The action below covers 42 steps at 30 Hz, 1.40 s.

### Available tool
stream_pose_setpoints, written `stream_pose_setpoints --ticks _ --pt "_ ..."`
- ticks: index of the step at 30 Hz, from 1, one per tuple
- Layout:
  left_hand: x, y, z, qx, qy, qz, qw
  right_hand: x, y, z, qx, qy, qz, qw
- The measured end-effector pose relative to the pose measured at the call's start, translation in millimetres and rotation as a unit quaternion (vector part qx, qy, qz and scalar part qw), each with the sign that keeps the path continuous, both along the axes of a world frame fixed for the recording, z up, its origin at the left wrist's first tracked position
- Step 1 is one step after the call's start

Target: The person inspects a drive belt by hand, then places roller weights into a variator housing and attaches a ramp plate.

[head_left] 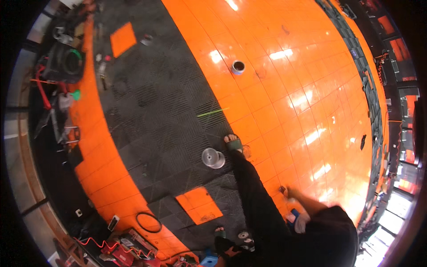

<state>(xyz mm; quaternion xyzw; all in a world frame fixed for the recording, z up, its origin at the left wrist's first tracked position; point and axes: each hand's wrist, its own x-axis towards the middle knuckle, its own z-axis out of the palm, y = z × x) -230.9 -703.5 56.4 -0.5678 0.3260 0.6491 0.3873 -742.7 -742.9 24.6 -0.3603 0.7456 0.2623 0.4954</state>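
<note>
My right hand [289, 192] is held out over the orange floor with its fingers closed around a small dark object [282, 189], too small to name. Beside my right forearm is a clear plastic item with a blue part [301, 222], perhaps a bottle. My left hand [231, 252] rests low on my black trouser leg, its fingers seeming loosely spread and holding nothing. Close to that hand are a pale round disc [243, 234] and a partly hidden metal item. In front of my sandalled foot [233, 142], a silvery spool-shaped metal piece [212, 158] rests on the dark mat.
A short metal cylinder [238, 67] stands on the orange tiles farther off. One yellow-green strip [212, 113] crosses the mat's edge. At lower left lie a black ring [149, 222], a red toolbox [122, 256] and cables. Equipment with a black housing [64, 62] lines the left side.
</note>
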Motion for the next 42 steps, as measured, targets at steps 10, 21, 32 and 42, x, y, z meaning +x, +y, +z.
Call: stream_pose_setpoints --ticks 10,21,32,42 --pt "-117.5 -226.6 -137.1 -0.081 -0.125 0.148 0.978 -106.0 -729.8 -301.9 -0.365 0.160 0.155 0.904" --pt "-76.0 -242.1 -101.9 -0.100 -0.112 0.093 0.984 -53.8 -581.1 -306.0 -0.566 0.129 0.045 0.813" --pt "54.2 -235.8 77.4 -0.134 0.077 -0.255 0.955 181.2 261.8 268.6 0.033 0.231 -0.383 0.894" --pt "4.5 -125.3 189.7 -0.002 0.154 -0.664 0.732 548.1 517.6 432.5 -0.034 0.545 -0.743 0.386"
